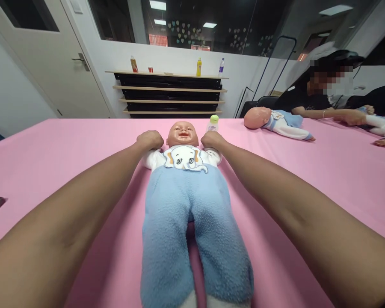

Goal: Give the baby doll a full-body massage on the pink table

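Holds the doll (186,188), face up on the pink table (83,141), by its bent arms (153,159), with left hand (150,140) and right hand (213,140) clenched around them beside its head (182,132) (near a green-capped bottle (213,122)).

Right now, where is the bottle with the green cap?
In the head view, the bottle stands on the pink table, right of the doll's head, just beyond the right hand.
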Available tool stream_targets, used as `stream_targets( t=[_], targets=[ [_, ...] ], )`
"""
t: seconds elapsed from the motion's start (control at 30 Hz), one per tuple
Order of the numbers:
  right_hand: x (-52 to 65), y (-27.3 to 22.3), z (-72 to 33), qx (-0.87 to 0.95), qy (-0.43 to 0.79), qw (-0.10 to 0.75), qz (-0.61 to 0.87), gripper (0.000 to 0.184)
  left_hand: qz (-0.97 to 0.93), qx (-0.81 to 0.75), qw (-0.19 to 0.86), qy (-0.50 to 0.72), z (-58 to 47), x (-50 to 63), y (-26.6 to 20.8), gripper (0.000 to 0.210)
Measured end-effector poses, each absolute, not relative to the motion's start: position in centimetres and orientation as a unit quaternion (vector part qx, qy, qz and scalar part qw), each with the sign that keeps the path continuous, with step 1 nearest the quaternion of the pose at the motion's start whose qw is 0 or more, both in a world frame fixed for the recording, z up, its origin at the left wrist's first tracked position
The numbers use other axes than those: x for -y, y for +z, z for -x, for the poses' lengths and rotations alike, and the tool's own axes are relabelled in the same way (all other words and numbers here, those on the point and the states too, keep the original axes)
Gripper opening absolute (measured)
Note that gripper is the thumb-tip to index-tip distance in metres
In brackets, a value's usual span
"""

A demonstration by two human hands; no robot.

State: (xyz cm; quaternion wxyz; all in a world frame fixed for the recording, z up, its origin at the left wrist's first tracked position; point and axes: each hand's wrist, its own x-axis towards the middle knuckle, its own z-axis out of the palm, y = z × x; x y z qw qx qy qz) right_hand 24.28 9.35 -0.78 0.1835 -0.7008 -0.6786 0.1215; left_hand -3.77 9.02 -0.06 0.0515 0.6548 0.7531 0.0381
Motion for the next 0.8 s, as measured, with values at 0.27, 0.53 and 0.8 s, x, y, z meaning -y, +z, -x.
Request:
stream_targets(
  t=[0.27, 0.53, 0.8],
  targets=[
    [-7.0, -0.7, -24.0, 0.627, 0.110, 0.206, 0.743, 0.024, -0.642, -0.757, 0.021, 0.119, 3.5, -7.0, -0.5, 0.024],
    [0.3, 2.9, -26.5, 0.605, -0.001, 0.343, 0.718, 0.033, -0.607, -0.744, -0.089, 0.266, 6.5, 0.3, 2.0, 0.040],
    [11.1, 3.8, -30.0, 0.657, -0.038, 0.384, 0.647, 0.025, -0.673, -0.665, -0.098, 0.308, 7.6, 12.7, 3.8, 0.024]
  ],
)
